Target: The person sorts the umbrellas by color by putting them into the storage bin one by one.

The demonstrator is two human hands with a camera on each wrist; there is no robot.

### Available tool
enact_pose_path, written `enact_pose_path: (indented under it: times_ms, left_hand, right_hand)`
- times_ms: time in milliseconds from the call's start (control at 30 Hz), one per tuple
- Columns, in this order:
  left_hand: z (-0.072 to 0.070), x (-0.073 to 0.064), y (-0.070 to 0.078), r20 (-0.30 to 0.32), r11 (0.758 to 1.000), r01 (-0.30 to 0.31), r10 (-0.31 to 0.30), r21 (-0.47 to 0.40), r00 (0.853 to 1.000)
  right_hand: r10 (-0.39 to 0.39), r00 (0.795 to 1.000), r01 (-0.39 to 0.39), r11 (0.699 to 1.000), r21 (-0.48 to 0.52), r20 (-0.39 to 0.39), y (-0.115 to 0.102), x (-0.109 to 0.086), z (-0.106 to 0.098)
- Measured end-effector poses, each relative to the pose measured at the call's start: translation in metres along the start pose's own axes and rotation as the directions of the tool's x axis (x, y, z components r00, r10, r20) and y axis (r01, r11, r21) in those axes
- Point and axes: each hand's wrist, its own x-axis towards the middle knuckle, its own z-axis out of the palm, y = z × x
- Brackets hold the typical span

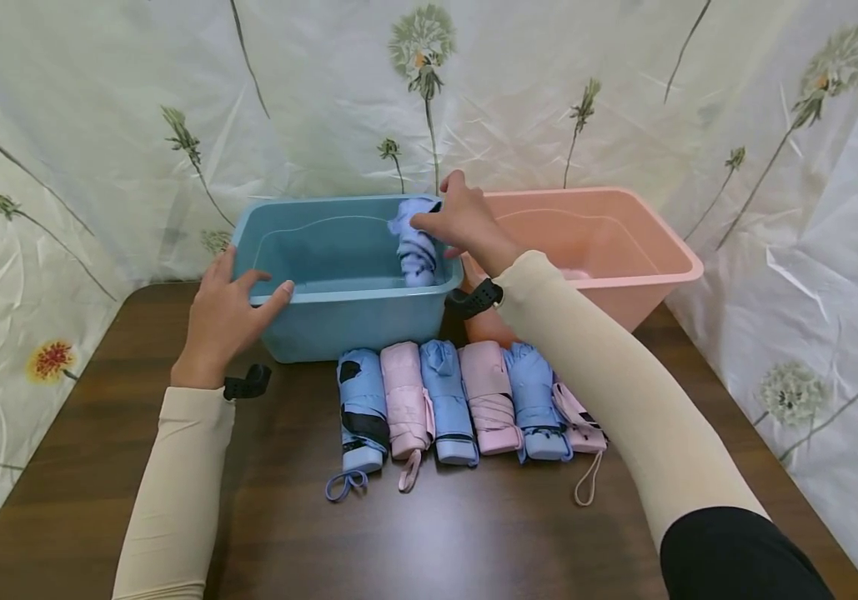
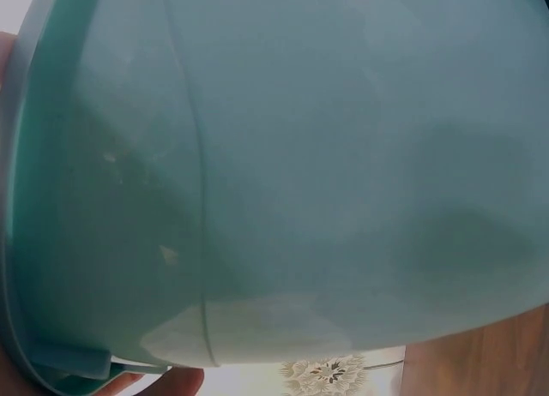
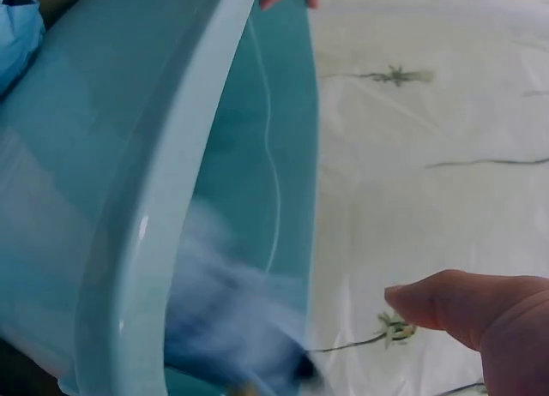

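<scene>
A blue folded umbrella (image 1: 417, 254) stands tilted inside the right end of the blue plastic bin (image 1: 338, 325). My right hand (image 1: 469, 221) is over that end, its thumb and fingers spread around the umbrella's top in the head view. In the right wrist view the umbrella (image 3: 232, 310) is motion-blurred, and one finger (image 3: 455, 306) stands well apart from it. At the bin's left front corner, my left hand (image 1: 222, 321) rests on the rim with fingers spread. The left wrist view is filled by the bin's wall (image 2: 343, 173), with fingertips at its edge.
A pink bin (image 1: 624, 292) stands right beside the blue one, partly behind my right arm. In front, several folded umbrellas (image 1: 439, 400), blue and pink, lie in a row on the brown wooden table (image 1: 368, 542). A floral-printed sheet (image 1: 308, 100) hangs behind the bins.
</scene>
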Motion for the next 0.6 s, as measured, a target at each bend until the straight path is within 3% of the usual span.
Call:
enact_pose_path:
  times_ms: [333, 600]
  left_hand:
    - [0.0, 0.0, 0.002, 0.006, 1.0, -0.008, 0.008, 0.012, 1.0]
    - [0.001, 0.0, 0.002, 0.005, 1.0, -0.003, 0.003, 0.001, 1.0]
  right_hand:
    - [-0.038, 0.998, 0.039, 0.999, -0.009, 0.049, 0.006, -0.015, -0.015]
    - [-0.087, 0.993, 0.083, 0.996, 0.043, 0.084, 0.02, -0.033, -0.03]
